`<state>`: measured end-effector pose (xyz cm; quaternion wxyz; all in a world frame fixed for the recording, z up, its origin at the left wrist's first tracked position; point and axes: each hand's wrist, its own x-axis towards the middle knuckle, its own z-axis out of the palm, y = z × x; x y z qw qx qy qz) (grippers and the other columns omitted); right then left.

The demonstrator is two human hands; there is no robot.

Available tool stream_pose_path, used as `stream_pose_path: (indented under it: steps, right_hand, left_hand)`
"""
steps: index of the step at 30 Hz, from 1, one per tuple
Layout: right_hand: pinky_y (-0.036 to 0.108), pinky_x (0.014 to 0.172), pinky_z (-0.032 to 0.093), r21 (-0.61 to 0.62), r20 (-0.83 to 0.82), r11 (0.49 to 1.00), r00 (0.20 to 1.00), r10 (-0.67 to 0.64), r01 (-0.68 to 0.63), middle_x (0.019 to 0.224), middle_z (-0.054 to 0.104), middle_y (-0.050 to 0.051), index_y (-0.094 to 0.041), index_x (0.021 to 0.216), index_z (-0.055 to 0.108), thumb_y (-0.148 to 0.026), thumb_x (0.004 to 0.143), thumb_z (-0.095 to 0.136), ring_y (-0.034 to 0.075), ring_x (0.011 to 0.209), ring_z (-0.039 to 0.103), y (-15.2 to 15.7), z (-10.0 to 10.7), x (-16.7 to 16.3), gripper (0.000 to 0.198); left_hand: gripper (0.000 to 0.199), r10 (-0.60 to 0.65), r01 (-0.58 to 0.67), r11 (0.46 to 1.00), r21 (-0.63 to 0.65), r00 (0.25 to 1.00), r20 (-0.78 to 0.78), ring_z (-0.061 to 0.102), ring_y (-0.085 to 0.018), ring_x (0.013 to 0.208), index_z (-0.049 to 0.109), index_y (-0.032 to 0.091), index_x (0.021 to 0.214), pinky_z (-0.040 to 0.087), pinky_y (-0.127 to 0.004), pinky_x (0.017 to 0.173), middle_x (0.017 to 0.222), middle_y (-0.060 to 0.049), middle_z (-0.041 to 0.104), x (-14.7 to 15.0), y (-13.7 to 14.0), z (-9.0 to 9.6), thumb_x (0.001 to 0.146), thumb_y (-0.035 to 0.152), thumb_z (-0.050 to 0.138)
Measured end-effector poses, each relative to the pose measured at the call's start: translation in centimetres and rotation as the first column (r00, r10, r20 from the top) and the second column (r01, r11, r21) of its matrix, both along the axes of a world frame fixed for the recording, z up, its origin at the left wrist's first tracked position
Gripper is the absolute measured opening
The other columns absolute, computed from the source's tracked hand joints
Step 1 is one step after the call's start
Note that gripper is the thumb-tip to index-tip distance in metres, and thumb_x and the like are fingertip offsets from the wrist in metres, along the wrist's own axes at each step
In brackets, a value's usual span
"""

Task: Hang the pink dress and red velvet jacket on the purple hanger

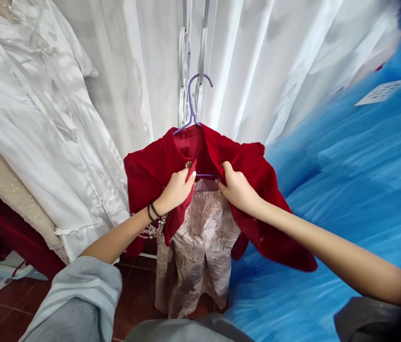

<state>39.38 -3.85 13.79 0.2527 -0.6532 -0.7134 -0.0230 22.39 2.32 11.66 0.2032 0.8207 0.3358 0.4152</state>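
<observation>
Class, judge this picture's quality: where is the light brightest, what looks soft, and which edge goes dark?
In the head view, bright streaks run down the white curtain; in the head view, the blue tulle looks soft, while the left hand and right hand on the red jacket appear clearer; in the head view, the right edge goes black.

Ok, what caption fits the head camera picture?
Left hand and right hand hold a red jacket open on its hanger.

White card [381, 92]: set at a slant against the blue tulle [357, 166].
Dark marks: on that card — too small and blurred for us to read.
Words, numbers, brands: none we can make out.
</observation>
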Motion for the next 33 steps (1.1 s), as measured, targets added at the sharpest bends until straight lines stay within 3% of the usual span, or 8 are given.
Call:
stream_pose_path:
  steps: [4, 8, 11, 17, 22, 25, 29, 33]
  right_hand:
    - [0.032, 0.062, 0.047, -0.038, -0.035, 0.995, 0.995, 0.089, -0.090, 0.085, 0.070, 0.009, -0.016, 0.135, 0.039, -0.030, 0.087, 0.054, 0.026, 0.074, 0.068, -1.7, -1.9, 3.7, 0.052]
    - [0.040, 0.081, 0.053, 0.319, -0.270, 0.944, 0.963, 0.011, 0.079, 0.101, 0.070, 0.009, -0.023, 0.127, 0.049, -0.045, 0.092, 0.046, 0.024, 0.086, 0.067, -2.4, -1.1, 8.9, 0.042]
    - [0.042, 0.087, 0.052, 0.305, -0.414, 0.926, 0.907, -0.079, 0.221, 0.120, 0.064, 0.013, -0.024, 0.122, 0.050, -0.047, 0.085, 0.050, 0.027, 0.106, 0.062, -0.9, -2.1, 12.6, 0.043]
    - [0.033, 0.051, 0.036, 0.082, -0.458, 0.985, 0.884, -0.099, 0.153, 0.052, 0.048, 0.004, -0.023, 0.051, 0.036, -0.068, 0.087, 0.038, 0.019, 0.053, 0.045, -3.1, -3.8, 13.0, 0.058]
    - [0.042, 0.051, 0.040, 0.439, -0.270, 0.698, 0.824, -0.498, 0.566, 0.058, 0.060, 0.009, -0.031, 0.061, 0.059, -0.059, 0.094, 0.019, 0.032, 0.061, 0.061, -9.1, -5.0, 7.5, 0.059]
    - [0.042, 0.059, 0.052, 0.196, -0.134, 0.882, 0.902, -0.409, 0.429, 0.070, 0.070, 0.012, -0.028, 0.091, 0.073, -0.047, 0.098, 0.019, 0.030, 0.064, 0.068, -8.1, -9.2, 2.4, 0.058]
    - [0.043, 0.061, 0.055, -0.128, -0.047, 0.892, 0.895, -0.443, 0.434, 0.082, 0.072, 0.018, -0.014, 0.150, 0.039, -0.035, 0.098, 0.033, 0.032, 0.071, 0.071, -4.9, -12.5, -0.7, 0.056]
    - [0.048, 0.088, 0.057, 0.139, -0.153, 0.906, 0.913, -0.379, 0.399, 0.125, 0.064, 0.018, -0.022, 0.158, 0.021, -0.038, 0.099, 0.027, 0.031, 0.109, 0.066, -5.3, -11.7, -1.3, 0.061]
  left_hand:
    - [0.040, 0.059, -0.048, 0.995, 0.086, 0.989, -0.136, 0.055, -0.015, 0.061, 0.053, 0.020, 0.071, 0.039, -0.028, 0.059, 0.066, -0.002, 0.061, -4.1, 1.0, 0.0, 0.095, 0.049, 0.040]
    - [0.035, 0.502, -0.411, 0.735, 0.539, 0.865, -0.024, 0.059, -0.027, 0.105, 0.064, 0.019, 0.105, 0.041, -0.037, 0.091, 0.111, -0.012, 0.068, -8.5, 3.2, 3.0, 0.092, 0.043, 0.042]
    - [0.046, 0.611, -0.449, 0.716, 0.535, 0.773, -0.169, 0.058, -0.031, 0.108, 0.062, 0.017, 0.114, 0.041, -0.039, 0.089, 0.114, -0.015, 0.066, -10.5, 5.7, 4.1, 0.093, 0.050, 0.038]
    - [0.057, 0.720, -0.515, 0.689, 0.510, 0.567, -0.400, 0.063, -0.032, 0.085, 0.062, 0.018, 0.099, 0.036, -0.034, 0.065, 0.090, -0.014, 0.068, -11.0, 5.9, 3.6, 0.095, 0.059, 0.023]
    - [0.066, 0.756, -0.544, 0.654, 0.526, 0.454, -0.471, 0.065, -0.035, 0.083, 0.061, 0.013, 0.108, 0.038, -0.034, 0.063, 0.091, -0.020, 0.069, -9.6, 3.9, 3.5, 0.096, 0.060, 0.017]
    - [0.067, 0.756, -0.552, 0.653, 0.518, 0.439, -0.486, 0.066, -0.036, 0.083, 0.060, 0.011, 0.110, 0.040, -0.035, 0.064, 0.092, -0.021, 0.070, -9.2, 3.7, 3.5, 0.096, 0.060, 0.016]
    - [0.065, 0.749, -0.570, 0.662, 0.487, 0.497, -0.438, 0.065, -0.036, 0.086, 0.061, 0.013, 0.110, 0.043, -0.038, 0.070, 0.094, -0.021, 0.069, -9.5, 3.9, 3.4, 0.095, 0.060, 0.019]
    - [0.062, 0.693, -0.544, 0.700, 0.463, 0.675, -0.254, 0.057, -0.041, 0.116, 0.053, 0.013, 0.131, 0.041, -0.050, 0.095, 0.121, -0.025, 0.063, -9.9, 3.4, 2.7, 0.093, 0.059, 0.034]
